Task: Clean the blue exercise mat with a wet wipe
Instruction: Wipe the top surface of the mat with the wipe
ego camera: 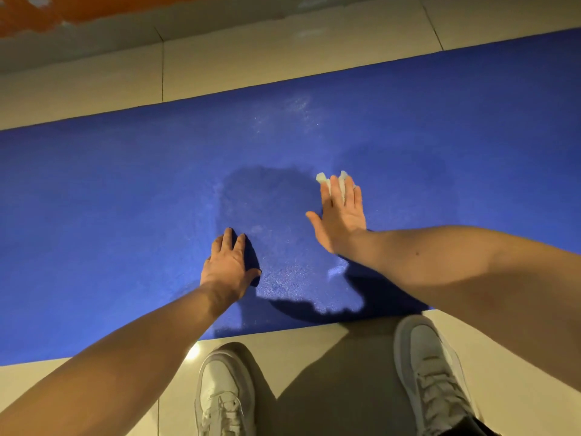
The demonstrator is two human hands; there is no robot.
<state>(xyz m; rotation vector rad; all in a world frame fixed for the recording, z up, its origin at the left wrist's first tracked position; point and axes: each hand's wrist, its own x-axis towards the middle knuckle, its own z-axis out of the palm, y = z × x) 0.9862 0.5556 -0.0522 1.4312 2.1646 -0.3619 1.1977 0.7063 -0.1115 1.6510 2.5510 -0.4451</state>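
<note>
Light: warm, fairly dim.
Shadows: yours fall dark on the mat (94,215).
Glare: one bright spot on the floor tile (194,352).
Edges: your lens bends lines.

Blue mat (125,190); white wipe (327,180); white shoes (224,391); cream floor tiles (220,64).

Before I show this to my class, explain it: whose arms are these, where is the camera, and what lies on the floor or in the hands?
No machine: a person works with bare hands. The camera sits on the person's head and looks down, so both arms reach in from below. A blue exercise mat lies on the tiled floor. The right hand presses a white wet wipe flat on the mat with straight fingers. The left hand rests on the mat and holds nothing. White shoes stand on the tiles.
</note>
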